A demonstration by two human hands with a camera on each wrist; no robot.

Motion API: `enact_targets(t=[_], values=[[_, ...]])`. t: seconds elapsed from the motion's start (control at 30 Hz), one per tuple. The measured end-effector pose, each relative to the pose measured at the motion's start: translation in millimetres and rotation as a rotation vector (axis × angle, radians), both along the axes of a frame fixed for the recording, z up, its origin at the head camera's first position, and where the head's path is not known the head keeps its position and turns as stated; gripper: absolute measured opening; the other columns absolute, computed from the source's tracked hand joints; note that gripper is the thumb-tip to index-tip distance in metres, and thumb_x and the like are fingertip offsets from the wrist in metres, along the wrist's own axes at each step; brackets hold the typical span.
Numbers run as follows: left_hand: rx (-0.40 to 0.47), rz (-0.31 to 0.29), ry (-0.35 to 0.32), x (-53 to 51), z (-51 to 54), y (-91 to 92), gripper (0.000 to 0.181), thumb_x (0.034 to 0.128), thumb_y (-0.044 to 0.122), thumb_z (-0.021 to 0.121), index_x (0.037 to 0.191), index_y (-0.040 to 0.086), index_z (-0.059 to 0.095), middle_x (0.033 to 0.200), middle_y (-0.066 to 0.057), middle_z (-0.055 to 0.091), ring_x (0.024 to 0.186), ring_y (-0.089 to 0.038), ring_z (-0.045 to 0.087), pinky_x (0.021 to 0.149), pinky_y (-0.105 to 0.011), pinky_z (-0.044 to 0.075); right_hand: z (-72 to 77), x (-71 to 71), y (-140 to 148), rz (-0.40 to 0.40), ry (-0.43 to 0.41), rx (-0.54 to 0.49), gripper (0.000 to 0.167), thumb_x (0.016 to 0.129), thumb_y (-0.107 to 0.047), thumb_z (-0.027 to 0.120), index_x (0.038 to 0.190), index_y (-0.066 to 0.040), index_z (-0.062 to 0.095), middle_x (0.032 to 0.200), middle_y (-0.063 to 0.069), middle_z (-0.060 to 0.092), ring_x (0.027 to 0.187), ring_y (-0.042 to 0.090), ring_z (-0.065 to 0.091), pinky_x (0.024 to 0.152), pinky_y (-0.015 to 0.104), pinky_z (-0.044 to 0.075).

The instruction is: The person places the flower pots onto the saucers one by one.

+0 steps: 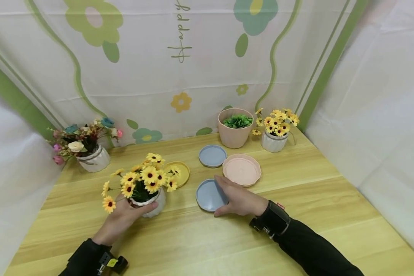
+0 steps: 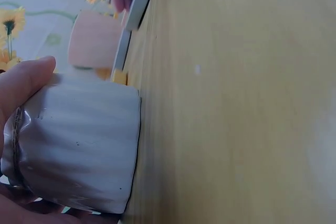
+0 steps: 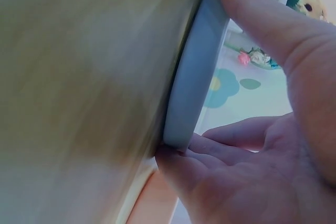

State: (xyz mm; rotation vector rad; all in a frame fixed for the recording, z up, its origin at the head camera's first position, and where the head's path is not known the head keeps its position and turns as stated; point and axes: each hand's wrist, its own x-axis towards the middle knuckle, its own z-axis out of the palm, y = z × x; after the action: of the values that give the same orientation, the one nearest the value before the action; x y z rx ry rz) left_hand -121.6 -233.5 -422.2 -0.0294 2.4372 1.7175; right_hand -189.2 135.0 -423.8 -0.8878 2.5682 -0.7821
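My left hand (image 1: 124, 214) grips a white ruffled flower pot (image 1: 158, 205) of yellow artificial daisies (image 1: 148, 174). In the left wrist view the thumb lies on one side of the pot (image 2: 79, 140) and fingers on the other; its base is at or very near the tabletop. My right hand (image 1: 239, 197) holds the nearer blue saucer (image 1: 209, 196) by its right rim. The right wrist view shows thumb and fingers at opposite edges of this saucer (image 3: 197, 72), low over the wood. Behind the daisies a yellow saucer (image 1: 182, 172) is partly hidden.
Beyond my right hand lie a pink saucer (image 1: 242, 170) and another blue saucer (image 1: 212, 156). A pink pot with green leaves (image 1: 235, 132) and a second daisy pot (image 1: 274, 142) stand at the back right. A mixed-flower pot (image 1: 96, 159) stands back left. Printed cloth (image 1: 141, 76) hangs behind the table.
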Motion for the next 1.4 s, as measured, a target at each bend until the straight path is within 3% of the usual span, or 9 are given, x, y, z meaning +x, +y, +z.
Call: enact_targets(t=[0.13, 0.33, 0.5, 0.63, 0.9, 1.07, 1.13, 1.3, 1.4], values=[[0.037, -0.038, 0.001, -8.2, -2.4, 14.2, 0.098, 0.0935, 0.032, 0.083, 0.167, 0.022, 0.020, 0.166, -0.009, 0.039, 0.156, -0.033, 0.038, 0.127, -0.055, 0.038, -0.8, 2.7, 0, 0.002, 0.000, -0.009, 0.116, 0.084, -0.039, 0.091, 0.165, 0.007, 0.021, 0.171, 0.029, 0.025, 0.160, 0.042, 0.027, 0.130, 0.056, 0.030], [0.070, -0.032, -0.120, -15.2, -3.6, 32.5, 0.115, 0.0941, 0.037, 0.082, 0.168, 0.017, -0.004, 0.170, -0.018, 0.028, 0.160, -0.037, 0.029, 0.130, -0.056, 0.032, -4.1, 5.9, 1, 0.004, -0.031, -0.023, 0.117, 0.084, -0.038, 0.092, 0.166, 0.005, 0.021, 0.172, 0.027, 0.025, 0.161, 0.041, 0.025, 0.131, 0.056, 0.028], [-0.014, -0.026, -0.194, -18.1, -2.2, 43.7, 0.134, 0.0919, 0.053, 0.080, 0.163, 0.013, -0.027, 0.172, -0.026, 0.022, 0.161, -0.043, 0.022, 0.131, -0.060, 0.026, -5.5, 8.4, 0, 0.012, -0.033, -0.029, 0.117, 0.084, -0.038, 0.091, 0.166, 0.005, 0.020, 0.172, 0.026, 0.027, 0.159, 0.037, 0.030, 0.129, 0.053, 0.033], [-0.038, -0.038, -0.171, -23.4, -1.0, 50.2, 0.135, 0.0907, 0.057, 0.079, 0.165, 0.017, -0.027, 0.173, -0.025, 0.021, 0.162, -0.044, 0.020, 0.131, -0.062, 0.022, -4.0, 10.9, -3, 0.024, -0.030, -0.026, 0.117, 0.084, -0.039, 0.091, 0.166, 0.005, 0.019, 0.171, 0.026, 0.028, 0.158, 0.036, 0.033, 0.128, 0.051, 0.036], [-0.141, -0.032, -0.214, -36.9, -1.6, 62.3, 0.148, 0.0848, 0.076, 0.072, 0.155, 0.019, -0.045, 0.175, -0.028, 0.015, 0.161, -0.046, 0.020, 0.128, -0.063, 0.031, -3.2, 11.5, -12, 0.037, -0.008, -0.003, 0.118, 0.085, -0.041, 0.090, 0.166, 0.004, 0.019, 0.171, 0.025, 0.029, 0.157, 0.035, 0.036, 0.129, 0.048, 0.037], [-0.125, -0.047, -0.160, -47.3, -3.3, 67.6, 0.141, 0.0873, 0.073, 0.073, 0.159, 0.023, -0.039, 0.177, -0.022, 0.012, 0.163, -0.042, 0.017, 0.130, -0.062, 0.028, -3.2, 9.9, -14, 0.037, -0.001, 0.011, 0.118, 0.085, -0.043, 0.090, 0.167, 0.004, 0.019, 0.171, 0.024, 0.029, 0.157, 0.034, 0.035, 0.129, 0.046, 0.036], [-0.104, -0.065, -0.130, -49.9, -3.7, 69.2, 0.132, 0.0898, 0.069, 0.073, 0.165, 0.025, -0.026, 0.178, -0.018, 0.015, 0.164, -0.039, 0.018, 0.131, -0.061, 0.028, -3.0, 10.0, -14, 0.027, -0.006, 0.019, 0.119, 0.084, -0.043, 0.090, 0.167, 0.004, 0.018, 0.171, 0.023, 0.029, 0.156, 0.034, 0.037, 0.128, 0.046, 0.037], [-0.053, -0.057, -0.065, -48.5, 2.5, 69.9, 0.120, 0.0913, 0.064, 0.075, 0.170, 0.028, -0.009, 0.177, -0.012, 0.022, 0.164, -0.036, 0.021, 0.131, -0.059, 0.028, -2.3, 11.1, -16, 0.016, -0.020, 0.020, 0.119, 0.084, -0.041, 0.091, 0.167, 0.003, 0.018, 0.171, 0.024, 0.030, 0.156, 0.034, 0.037, 0.128, 0.047, 0.038], [0.000, -0.036, -0.002, -45.4, 9.7, 71.0, 0.124, 0.0902, 0.058, 0.079, 0.169, 0.031, -0.013, 0.177, -0.012, 0.021, 0.163, -0.036, 0.023, 0.130, -0.059, 0.031, -1.9, 11.6, -17, 0.020, -0.022, 0.019, 0.118, 0.085, -0.041, 0.090, 0.167, 0.003, 0.018, 0.171, 0.024, 0.029, 0.156, 0.034, 0.037, 0.128, 0.047, 0.039]])
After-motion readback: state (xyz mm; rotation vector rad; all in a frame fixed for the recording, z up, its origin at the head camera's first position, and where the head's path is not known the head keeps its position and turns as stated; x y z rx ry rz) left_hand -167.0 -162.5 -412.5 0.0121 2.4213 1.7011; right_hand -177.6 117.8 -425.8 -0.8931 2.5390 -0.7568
